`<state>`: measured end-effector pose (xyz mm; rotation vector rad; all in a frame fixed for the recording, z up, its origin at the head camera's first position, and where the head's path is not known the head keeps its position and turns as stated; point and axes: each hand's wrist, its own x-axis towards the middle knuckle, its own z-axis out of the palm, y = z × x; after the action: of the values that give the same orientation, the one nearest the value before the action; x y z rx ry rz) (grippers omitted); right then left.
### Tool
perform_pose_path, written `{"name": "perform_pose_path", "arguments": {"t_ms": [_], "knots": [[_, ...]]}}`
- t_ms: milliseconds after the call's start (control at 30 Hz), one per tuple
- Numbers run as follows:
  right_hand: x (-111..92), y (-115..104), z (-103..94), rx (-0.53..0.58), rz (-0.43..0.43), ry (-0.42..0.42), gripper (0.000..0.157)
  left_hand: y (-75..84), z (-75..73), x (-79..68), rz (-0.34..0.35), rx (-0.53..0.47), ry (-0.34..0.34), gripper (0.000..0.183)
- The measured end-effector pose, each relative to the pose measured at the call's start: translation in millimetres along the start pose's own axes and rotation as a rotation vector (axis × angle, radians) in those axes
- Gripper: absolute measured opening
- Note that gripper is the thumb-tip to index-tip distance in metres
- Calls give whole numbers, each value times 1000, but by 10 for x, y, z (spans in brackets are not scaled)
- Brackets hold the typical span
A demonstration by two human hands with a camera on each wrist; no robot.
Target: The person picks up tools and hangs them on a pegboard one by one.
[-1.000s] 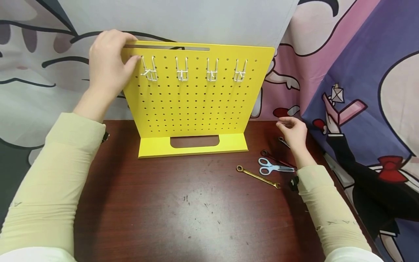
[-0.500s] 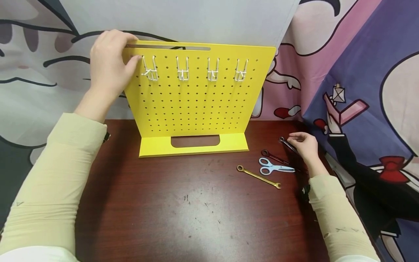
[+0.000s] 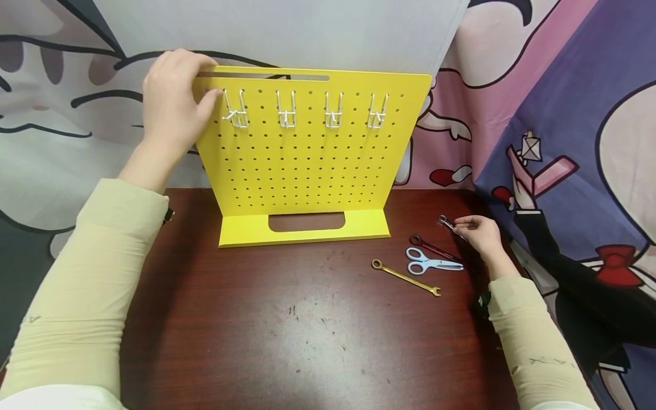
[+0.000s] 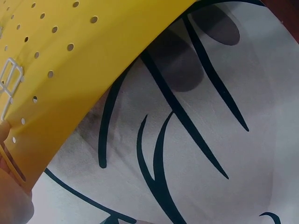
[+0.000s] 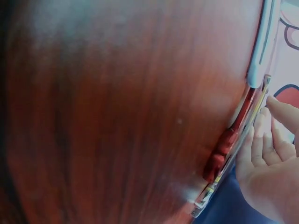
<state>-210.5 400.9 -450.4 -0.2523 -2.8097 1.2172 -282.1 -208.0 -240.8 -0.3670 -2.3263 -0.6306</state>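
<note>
My left hand (image 3: pixel 174 99) grips the top left corner of a yellow pegboard (image 3: pixel 302 154), thumb on the front face and fingers over the top edge. The board stands upright on its flat foot, with several white wire hooks (image 3: pixel 287 117) in a row near the top. In the left wrist view, part of that hand (image 4: pixel 11 198) shows at the lower left by the board's slot. At the right, my right hand (image 3: pixel 479 233) pinches the shaft of a silver wrench (image 3: pixel 445 220) lying on the table. The right wrist view shows the right hand (image 5: pixel 266 163) low beside the tools.
Left of the right hand lie a dark red wrench (image 3: pixel 430 246), light blue scissors (image 3: pixel 425 262) and a gold wrench (image 3: pixel 405 277). All rest on a dark brown wooden table (image 3: pixel 287 341). Printed cloth (image 3: pixel 553 114) hangs behind and along the right side.
My right hand has moved right and down to the silver wrench, and its fingertips have come together at the shaft. The left hand has stayed on the pegboard corner.
</note>
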Motion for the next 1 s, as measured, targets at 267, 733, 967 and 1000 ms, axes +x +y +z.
{"name": "perform_pose_path", "arguments": {"t_ms": [267, 733, 967, 1000], "knots": [[12, 60, -1, 10, 21, -24, 33, 9, -17, -5, 0, 4, 2, 34], [68, 101, -28, -103, -17, -96, 32, 5, -32, -8, 12, 18, -5, 34], [70, 105, -62, -99, -24, -137, 30, 20, -12, -4, 8, 14, -5, 34], [73, 106, -65, -104, -26, -139, 29, 20, -10, -3, 5, 14, -6, 34]]}}
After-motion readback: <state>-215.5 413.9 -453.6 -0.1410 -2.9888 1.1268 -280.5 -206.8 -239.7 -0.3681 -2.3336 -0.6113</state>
